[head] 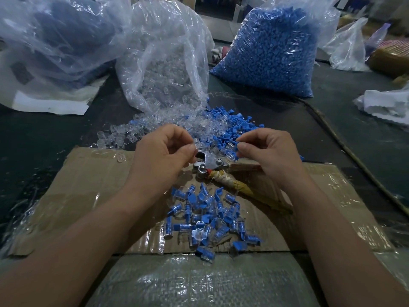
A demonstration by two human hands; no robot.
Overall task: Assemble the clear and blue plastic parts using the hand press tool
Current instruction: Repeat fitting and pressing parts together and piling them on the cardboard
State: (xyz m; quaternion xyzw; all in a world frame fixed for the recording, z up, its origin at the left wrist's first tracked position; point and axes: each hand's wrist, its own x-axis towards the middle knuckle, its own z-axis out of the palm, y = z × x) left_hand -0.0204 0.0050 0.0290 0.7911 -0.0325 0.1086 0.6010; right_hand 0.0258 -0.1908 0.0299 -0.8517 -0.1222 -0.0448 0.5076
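Item, left hand: thumb and forefinger pinched on one clear part, hard to read against the glare; other fingers curled under. Item, right hand: thumb and forefinger pinched on one blue part, remaining fingers tucked. Both parts are held just above the head of the hand press tool, apart from each other, not yet mated. Tool: metal head with bolts, lying on the cardboard sheet between the two hands; tape-wrapped handles run off under the right wrist. Step in hand, as judged: bring blue to clear, seat the pair in the tool's mouth, squeeze. To do it well: line the blue piece square with the clear housing's opening before any pressure, hold both by their edges so no skin enters the mouth, and free a hand for the handles only once the pair sits firm. Stock: loose clear parts and loose blue parts spilled just behind the tool; finished pieces heaped on the cardboard nearer the body. Further out: bag of clear parts, open-mouthed; bag of blue parts, full; third bag at left, contents unclear. Obstructions: loose stock crowds the tool's head and could slip into the mouth; the finished heap lies near the handles' sweep; cord at right, well apart.
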